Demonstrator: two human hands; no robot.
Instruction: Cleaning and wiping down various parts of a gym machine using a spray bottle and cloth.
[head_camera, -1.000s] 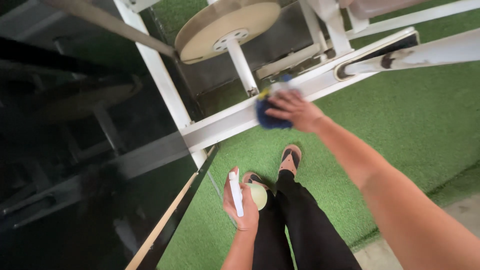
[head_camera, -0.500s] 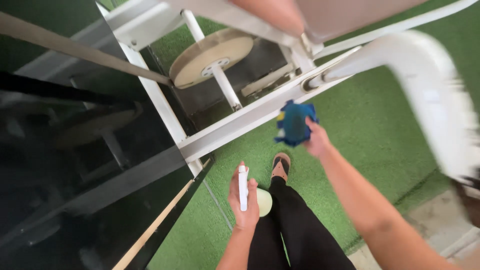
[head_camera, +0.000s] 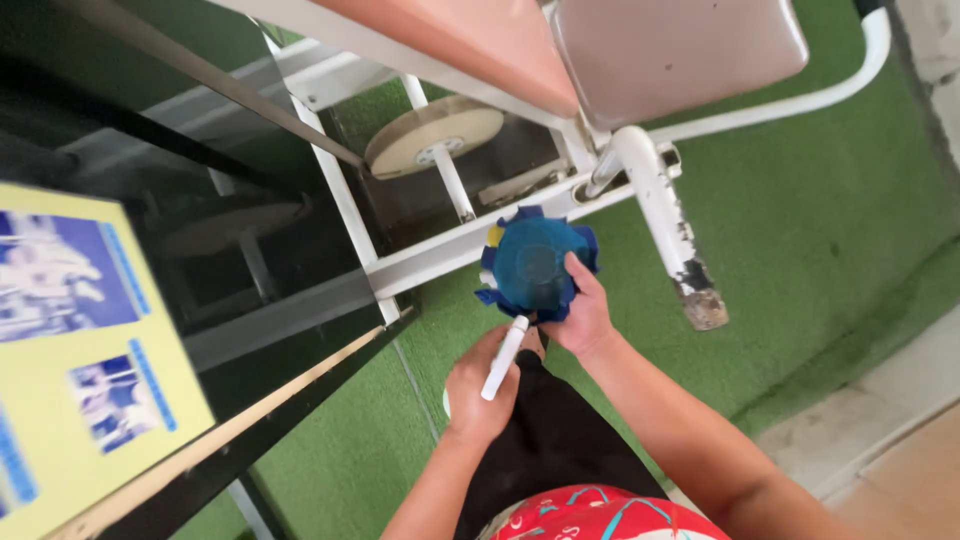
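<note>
My right hand (head_camera: 583, 318) holds a crumpled blue cloth (head_camera: 533, 264) up in front of me, spread toward the camera. My left hand (head_camera: 478, 388) grips a spray bottle with a white head (head_camera: 503, 358), its nozzle raised close under the cloth. The bottle's body is hidden behind my hand. Both hands meet above my black-trousered legs, just in front of a white steel bar (head_camera: 455, 251) of an exercise machine.
The white-framed machine has a tan padded seat (head_camera: 672, 55), a round beige disc (head_camera: 432, 134) on a post and a chipped white leg (head_camera: 668, 230). A dark mirror with a yellow poster (head_camera: 80, 360) stands left. Green artificial turf (head_camera: 830, 210) covers the floor; bare concrete lies at right.
My right hand has lifted the cloth off the white bar and brought it back toward me. My left hand has raised the spray bottle up to it. My view tilted up.
</note>
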